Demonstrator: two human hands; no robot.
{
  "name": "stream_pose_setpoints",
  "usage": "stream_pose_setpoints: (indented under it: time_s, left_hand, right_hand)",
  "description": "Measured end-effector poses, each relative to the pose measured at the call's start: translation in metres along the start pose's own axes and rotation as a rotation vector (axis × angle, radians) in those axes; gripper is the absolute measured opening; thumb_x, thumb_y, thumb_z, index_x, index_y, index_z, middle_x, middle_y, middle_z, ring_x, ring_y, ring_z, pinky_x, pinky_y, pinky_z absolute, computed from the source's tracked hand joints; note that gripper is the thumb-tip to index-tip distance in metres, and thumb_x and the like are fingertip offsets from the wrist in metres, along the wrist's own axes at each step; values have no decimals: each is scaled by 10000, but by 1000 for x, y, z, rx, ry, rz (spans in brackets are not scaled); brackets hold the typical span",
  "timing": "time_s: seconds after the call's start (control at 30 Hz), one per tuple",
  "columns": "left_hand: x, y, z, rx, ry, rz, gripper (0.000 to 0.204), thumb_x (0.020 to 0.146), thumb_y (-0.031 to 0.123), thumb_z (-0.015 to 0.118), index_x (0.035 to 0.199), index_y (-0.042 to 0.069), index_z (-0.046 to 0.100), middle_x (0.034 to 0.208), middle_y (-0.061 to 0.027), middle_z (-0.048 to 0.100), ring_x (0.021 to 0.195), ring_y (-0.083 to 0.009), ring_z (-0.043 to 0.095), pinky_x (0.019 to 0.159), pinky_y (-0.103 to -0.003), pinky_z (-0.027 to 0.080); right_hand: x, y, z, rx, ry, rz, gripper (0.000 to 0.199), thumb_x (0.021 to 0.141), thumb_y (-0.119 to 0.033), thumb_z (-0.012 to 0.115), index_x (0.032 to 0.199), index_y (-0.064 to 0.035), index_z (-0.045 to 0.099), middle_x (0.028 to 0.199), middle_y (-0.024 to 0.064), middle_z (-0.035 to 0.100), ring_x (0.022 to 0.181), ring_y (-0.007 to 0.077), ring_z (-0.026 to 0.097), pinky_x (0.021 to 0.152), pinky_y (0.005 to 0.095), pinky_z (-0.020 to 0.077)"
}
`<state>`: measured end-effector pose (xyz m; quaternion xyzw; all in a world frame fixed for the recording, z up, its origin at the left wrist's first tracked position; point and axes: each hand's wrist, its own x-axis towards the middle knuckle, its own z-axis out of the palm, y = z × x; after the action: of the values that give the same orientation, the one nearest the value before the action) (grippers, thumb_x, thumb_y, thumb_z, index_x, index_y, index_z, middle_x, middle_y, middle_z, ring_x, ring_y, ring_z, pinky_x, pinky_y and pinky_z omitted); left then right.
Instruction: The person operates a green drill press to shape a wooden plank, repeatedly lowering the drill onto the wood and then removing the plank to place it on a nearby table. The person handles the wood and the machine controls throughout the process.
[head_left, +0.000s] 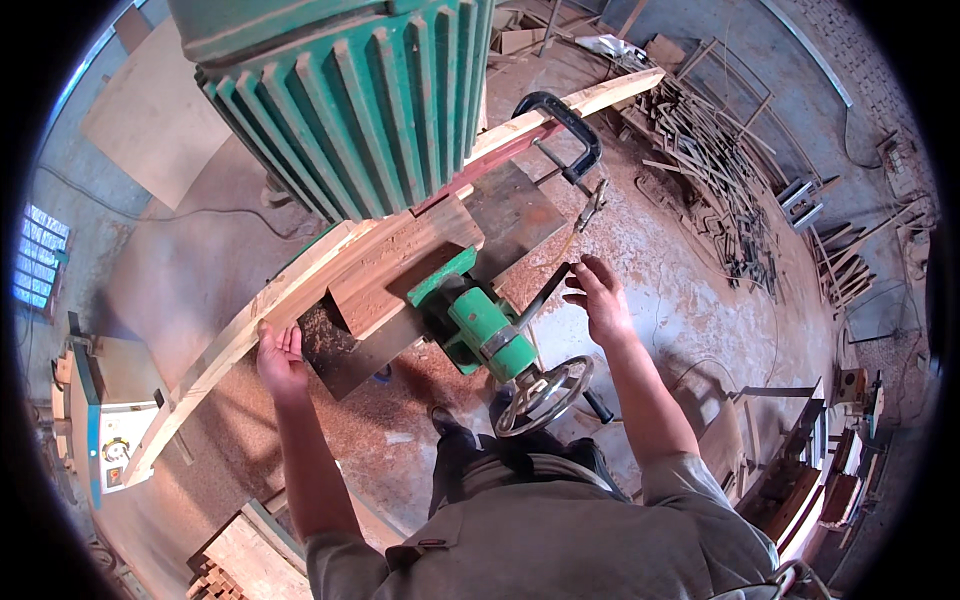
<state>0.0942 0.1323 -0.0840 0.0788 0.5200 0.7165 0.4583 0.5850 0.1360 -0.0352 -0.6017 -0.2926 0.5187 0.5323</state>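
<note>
Block (405, 265) is lying mid-view on the metal worktop (520, 210), between beam (290, 285) and green clamp. At left, the left hand (283, 357) is hovering at the beam's near edge, palm showing, fingers loosely bent, gripping nothing; whether it is touching, cannot tell. Right of centre, the green clamp (490, 325) is facing the block with its pad; pressure cannot be read. Further right, the right hand (603, 303) is meeting the end of the lever (543, 297) with parted fingers, not wrapping it. Judgement: securing the block is seemingly the step in hand; the next move is probably calling for a firm lever grip.
</note>
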Motion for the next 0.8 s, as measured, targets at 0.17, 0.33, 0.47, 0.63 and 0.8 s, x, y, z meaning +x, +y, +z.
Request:
stream_pose_setpoints:
  time_s: [0.17, 0.33, 0.47, 0.63, 0.8]
  left_hand:
    - [3, -6, -3, 29, 31, -17, 390, 895, 324, 580, 1148, 31, 528, 1027, -84, 615, 944, -193, 592, 846, -310, 493]
    - [-1, -4, 4, 50, 53, -56, 394, 908, 332, 556, 1179, 51, 504, 1050, -97, 605, 951, -208, 599, 855, -319, 497]
    - [-2, -6, 5, 30, 49, -30, 424, 890, 320, 591, 1184, 29, 494, 1040, -118, 599, 938, -227, 606, 825, -322, 508]
    - [-10, 1, 13, 60, 100, -40, 404, 910, 311, 558, 1205, 47, 477, 1058, -122, 599, 963, -230, 606, 825, -319, 512]
    - [-9, -5, 7, 38, 21, -14, 394, 924, 283, 545, 1229, 43, 475, 1059, -94, 577, 931, -220, 614, 799, -320, 521]
  right_hand:
    - [3, -5, 15, 140, -70, 102, 399, 935, -200, 503, 1262, 5, 402, 1002, 116, 582, 857, 216, 613, 676, 331, 532]
    - [13, 3, 12, 308, -114, 229, 260, 955, -250, 459, 1073, -20, 485, 908, 113, 600, 842, 259, 615, 673, 380, 531]
    - [16, 6, 19, 526, -123, 388, 300, 969, -329, 390, 950, -52, 504, 859, 111, 596, 816, 276, 600, 699, 415, 504]
    - [24, -2, 35, 676, -120, 406, 329, 975, -354, 352, 889, -72, 500, 765, 86, 555, 700, 254, 550, 638, 381, 455]
    - [-58, -67, 128, -245, -564, -83, 315, 932, -331, 448, 820, -61, 567, 728, 99, 558, 701, 261, 560, 669, 399, 464]
